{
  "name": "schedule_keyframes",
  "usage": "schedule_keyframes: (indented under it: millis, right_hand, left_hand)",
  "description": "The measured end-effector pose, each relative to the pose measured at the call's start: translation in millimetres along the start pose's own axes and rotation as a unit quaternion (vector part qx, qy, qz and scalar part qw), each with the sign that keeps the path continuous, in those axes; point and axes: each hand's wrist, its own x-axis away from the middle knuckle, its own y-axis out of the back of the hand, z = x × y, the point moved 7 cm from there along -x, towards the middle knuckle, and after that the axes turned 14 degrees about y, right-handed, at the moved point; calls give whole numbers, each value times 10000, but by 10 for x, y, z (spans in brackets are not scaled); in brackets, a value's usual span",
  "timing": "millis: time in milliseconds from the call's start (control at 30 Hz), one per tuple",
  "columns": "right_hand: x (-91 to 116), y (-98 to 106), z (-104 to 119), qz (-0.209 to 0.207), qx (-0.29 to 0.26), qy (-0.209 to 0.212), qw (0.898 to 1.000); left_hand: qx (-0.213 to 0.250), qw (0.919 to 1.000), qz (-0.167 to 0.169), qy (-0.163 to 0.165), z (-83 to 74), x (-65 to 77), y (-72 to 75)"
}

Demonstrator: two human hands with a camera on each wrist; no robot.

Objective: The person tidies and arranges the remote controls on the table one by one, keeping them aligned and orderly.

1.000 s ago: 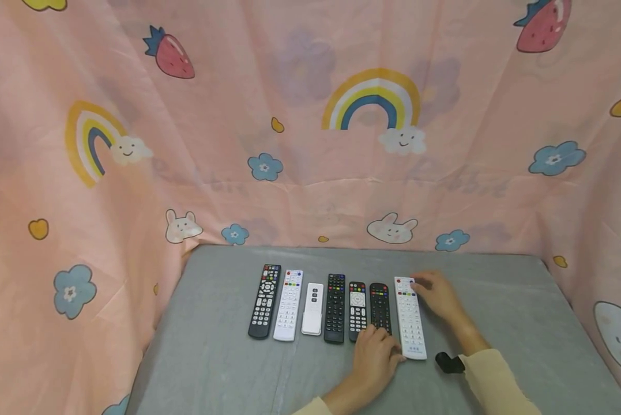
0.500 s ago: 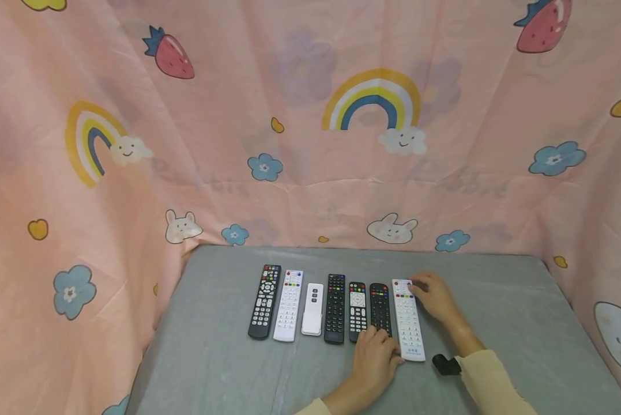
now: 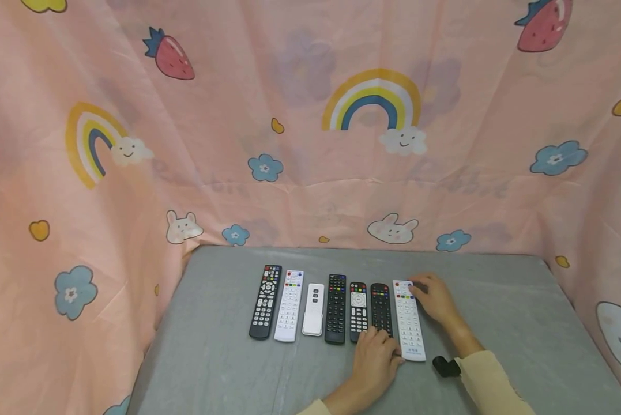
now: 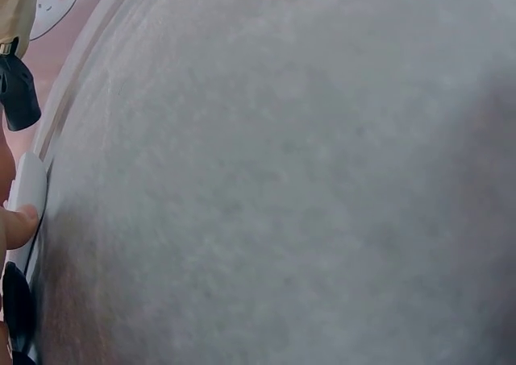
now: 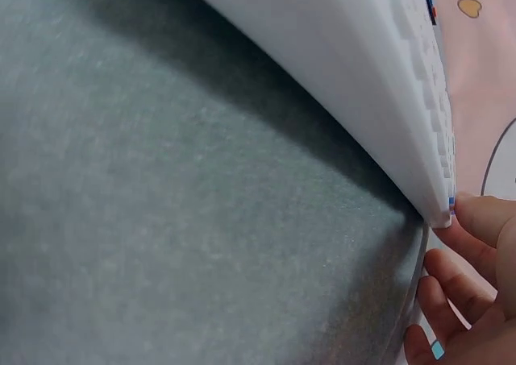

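A white remote control (image 3: 409, 323) lies at the right end of a row of remotes. Its far end is pinched between the thumb and index finger of my right hand (image 3: 435, 297), as the right wrist view shows closely. My left hand (image 3: 375, 357) rests at the near ends of a small black remote with white keys (image 3: 358, 311) and a black remote (image 3: 380, 305), partly covering them. The left thumb (image 4: 20, 224) touches the near end of the white remote. My other left fingers are mostly hidden in the left wrist view.
Further left on the grey cloth surface (image 3: 211, 357) lie a black remote (image 3: 335, 311), a short white remote (image 3: 313, 311), another white remote (image 3: 289, 311) and a large black remote (image 3: 265, 302). A black wrist device (image 3: 446, 366) sits at the right sleeve. Behind hangs a patterned pink curtain (image 3: 300, 202).
My right hand and the white remote have shifted slightly left and toward me, bringing the remote closer to its black neighbour. The left hand has stayed almost still.
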Motion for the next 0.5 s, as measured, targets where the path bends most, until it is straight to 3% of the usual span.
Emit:
schedule_keyframes:
  millis: [500]
  right_hand:
    - [23, 46, -2, 19, -174, 70, 9998]
  left_hand:
    - [268, 9995, -97, -165, 34, 17, 93]
